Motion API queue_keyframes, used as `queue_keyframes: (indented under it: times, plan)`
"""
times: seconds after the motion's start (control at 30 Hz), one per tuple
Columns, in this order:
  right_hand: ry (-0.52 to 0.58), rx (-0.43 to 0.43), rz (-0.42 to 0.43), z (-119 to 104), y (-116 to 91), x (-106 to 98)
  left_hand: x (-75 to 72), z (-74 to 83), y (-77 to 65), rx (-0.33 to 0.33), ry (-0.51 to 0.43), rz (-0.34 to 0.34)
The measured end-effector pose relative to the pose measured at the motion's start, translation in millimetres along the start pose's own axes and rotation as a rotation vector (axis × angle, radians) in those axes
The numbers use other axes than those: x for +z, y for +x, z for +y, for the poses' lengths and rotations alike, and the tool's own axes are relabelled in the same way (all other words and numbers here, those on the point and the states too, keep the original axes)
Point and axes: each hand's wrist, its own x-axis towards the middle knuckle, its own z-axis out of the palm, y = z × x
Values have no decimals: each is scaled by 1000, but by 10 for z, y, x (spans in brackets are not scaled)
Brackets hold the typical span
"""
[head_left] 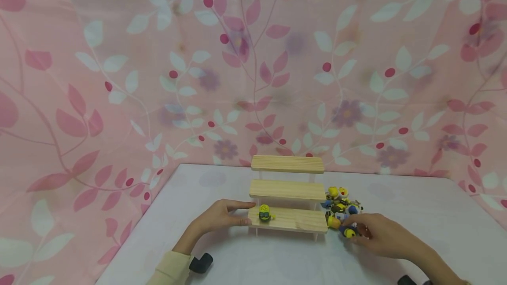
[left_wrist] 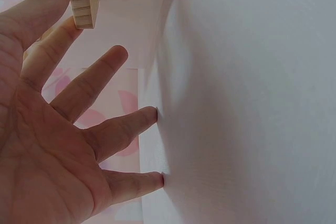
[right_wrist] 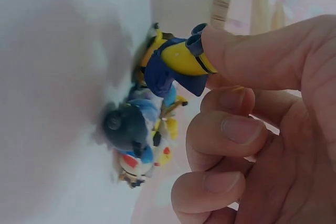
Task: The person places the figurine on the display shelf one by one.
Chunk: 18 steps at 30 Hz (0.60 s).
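Blue-and-yellow toy [right_wrist: 181, 60] is being pinched by the right hand [head_left: 378, 234], fingers curled in, probably just off the desk [head_left: 416, 201], right by the toy pile [head_left: 338, 207]. Left end of the shelf [head_left: 287, 189] is being touched by the left hand [head_left: 217, 217], fingers being splayed pretty wide.

The left hand [head_left: 222, 215] has 4 fingers spread; the right hand [head_left: 378, 234] pinches, fingers curled.

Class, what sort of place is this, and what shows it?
Possibly a tabletop play or filming corner: a pink leaf-patterned backdrop, a white table and a three-tiered pale wooden stand.
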Motion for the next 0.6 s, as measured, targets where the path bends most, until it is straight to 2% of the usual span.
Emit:
queue_keyframes:
  times: [0.17,0.4,0.6]
  plan:
    - [40,-54,-3,-61,-30,-75,4,3,-10,0,-7,-1]
    - [30,-75,30,-177,-69,-160,-1,-1,-7,0,-5,-2]
    - [64,-155,41,-223,-50,-226,5,-22,6,-3,2,-4]
